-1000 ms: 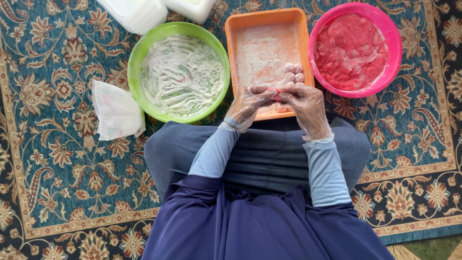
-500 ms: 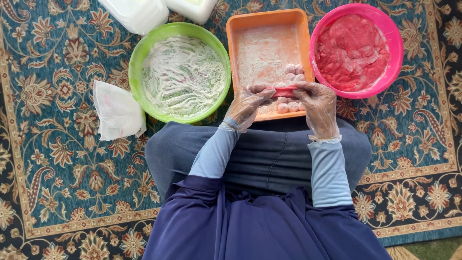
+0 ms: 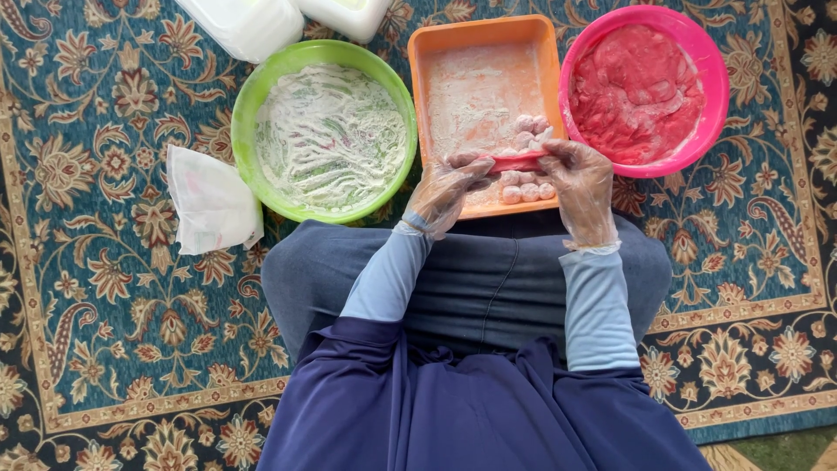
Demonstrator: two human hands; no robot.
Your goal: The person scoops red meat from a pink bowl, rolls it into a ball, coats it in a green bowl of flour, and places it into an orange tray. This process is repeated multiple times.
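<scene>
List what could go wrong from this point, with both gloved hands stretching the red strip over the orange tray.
The red strip, held between the left hand and right hand, looks thin; it could tear or sag.
It hangs just above the floured balls in the orange tray, so it might drop and stick to them.
The tray's near edge sits against the person's lap on the carpet; a knee shift could tip flour out.

A crumpled white plastic bag (image 3: 212,200) is lying on the rug just left of the green bowl (image 3: 253,105), and two white tubs (image 3: 248,24) are sitting along the top edge.
</scene>
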